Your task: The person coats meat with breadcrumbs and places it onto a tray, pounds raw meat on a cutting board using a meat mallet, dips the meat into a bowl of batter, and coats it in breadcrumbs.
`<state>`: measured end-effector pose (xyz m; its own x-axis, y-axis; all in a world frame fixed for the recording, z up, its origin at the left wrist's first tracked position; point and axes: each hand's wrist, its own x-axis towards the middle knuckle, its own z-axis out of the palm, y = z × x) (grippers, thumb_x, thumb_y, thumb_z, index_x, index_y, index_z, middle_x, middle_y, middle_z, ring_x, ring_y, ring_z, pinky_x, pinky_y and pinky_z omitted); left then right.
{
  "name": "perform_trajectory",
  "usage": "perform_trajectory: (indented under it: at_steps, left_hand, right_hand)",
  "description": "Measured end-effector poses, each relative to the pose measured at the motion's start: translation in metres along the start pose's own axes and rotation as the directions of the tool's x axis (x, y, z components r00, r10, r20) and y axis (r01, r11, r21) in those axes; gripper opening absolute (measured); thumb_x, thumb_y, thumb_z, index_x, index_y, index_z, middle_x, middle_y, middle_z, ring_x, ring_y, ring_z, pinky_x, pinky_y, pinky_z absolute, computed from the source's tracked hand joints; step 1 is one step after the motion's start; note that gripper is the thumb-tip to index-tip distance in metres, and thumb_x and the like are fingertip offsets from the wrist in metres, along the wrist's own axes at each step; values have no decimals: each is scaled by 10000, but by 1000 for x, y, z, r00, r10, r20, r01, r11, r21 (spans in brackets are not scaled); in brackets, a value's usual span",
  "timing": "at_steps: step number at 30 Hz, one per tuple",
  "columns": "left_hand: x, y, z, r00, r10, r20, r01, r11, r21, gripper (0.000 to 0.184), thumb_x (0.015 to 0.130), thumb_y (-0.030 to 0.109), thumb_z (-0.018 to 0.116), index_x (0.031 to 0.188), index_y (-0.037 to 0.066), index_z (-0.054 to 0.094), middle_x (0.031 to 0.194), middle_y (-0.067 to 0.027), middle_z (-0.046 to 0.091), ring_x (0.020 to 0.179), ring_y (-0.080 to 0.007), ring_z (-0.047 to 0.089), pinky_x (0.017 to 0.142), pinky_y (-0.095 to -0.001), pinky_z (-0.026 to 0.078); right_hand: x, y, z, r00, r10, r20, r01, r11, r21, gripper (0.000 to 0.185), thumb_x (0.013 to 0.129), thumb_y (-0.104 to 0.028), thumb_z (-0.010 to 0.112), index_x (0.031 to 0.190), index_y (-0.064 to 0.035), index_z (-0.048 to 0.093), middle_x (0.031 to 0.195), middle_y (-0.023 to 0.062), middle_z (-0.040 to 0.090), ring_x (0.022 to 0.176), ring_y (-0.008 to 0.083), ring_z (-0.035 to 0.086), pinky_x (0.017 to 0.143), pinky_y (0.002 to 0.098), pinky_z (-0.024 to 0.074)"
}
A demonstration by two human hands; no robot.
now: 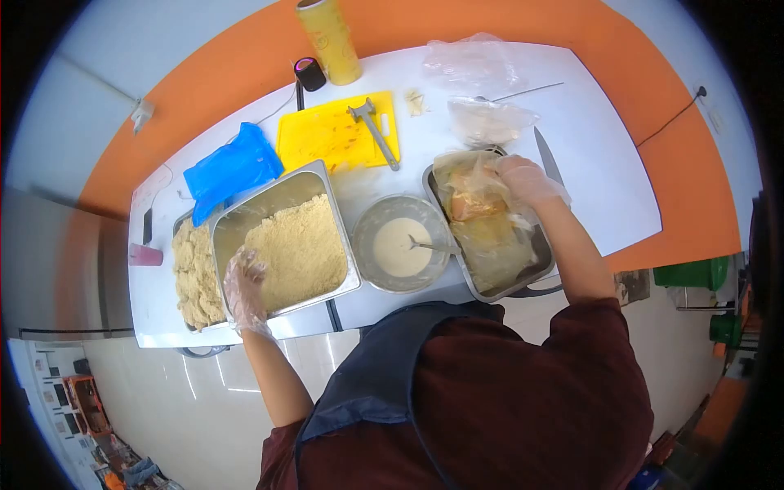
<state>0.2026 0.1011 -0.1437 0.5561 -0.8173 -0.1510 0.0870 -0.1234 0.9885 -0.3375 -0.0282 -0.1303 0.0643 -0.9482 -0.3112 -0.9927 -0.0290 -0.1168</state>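
My left hand [245, 287], in a clear glove coated with crumbs, hangs over the near left side of a steel pan [349, 278] of pale breadcrumbs [298, 245]. Its fingers are loosely bent and apart, with nothing visible in them. My right hand [527, 180], also gloved, is over a second metal tray [535, 273] at the right. Its fingers close on the edge of a plastic film [496, 253]. Under and beside that film lies a pinkish-orange piece of meat [474, 204]. Between both containers stands a bowl [365, 265] of whitish batter with a fork [433, 247] in it.
Left of the pan, another tray holds breaded pieces [196, 278]. Behind are a blue bag [237, 167], a yellow cutting board [314, 139] with a meat mallet [376, 135], and a film roll [331, 41]. A knife [547, 157] lies beyond my right hand, near plastic bags [490, 122].
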Motion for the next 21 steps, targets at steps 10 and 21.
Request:
perform_trajectory:
  at_steps: [10,21]
  left_hand:
    - [-5,5,4,998,-65,5,65,993,-101,466,1056,385,530,1393,65,568,1259,-94,675,889,-178,605,819,-319,471]
    - [-34,25,53,949,289,122,-261,944,-204,453,983,342,653,1320,41,624,1250,-144,674,979,-200,655,911,-376,509]
  right_hand:
    - [-39,34,-12,969,193,-156,-33,723,690,290,883,-242,688,1119,-87,750,1093,130,722,1021,278,676,927,384,506]
    - [-78,15,-42,945,185,-271,307,-206,929,401,1040,-175,583,1334,97,561,1224,162,670,1051,236,685,863,375,582]
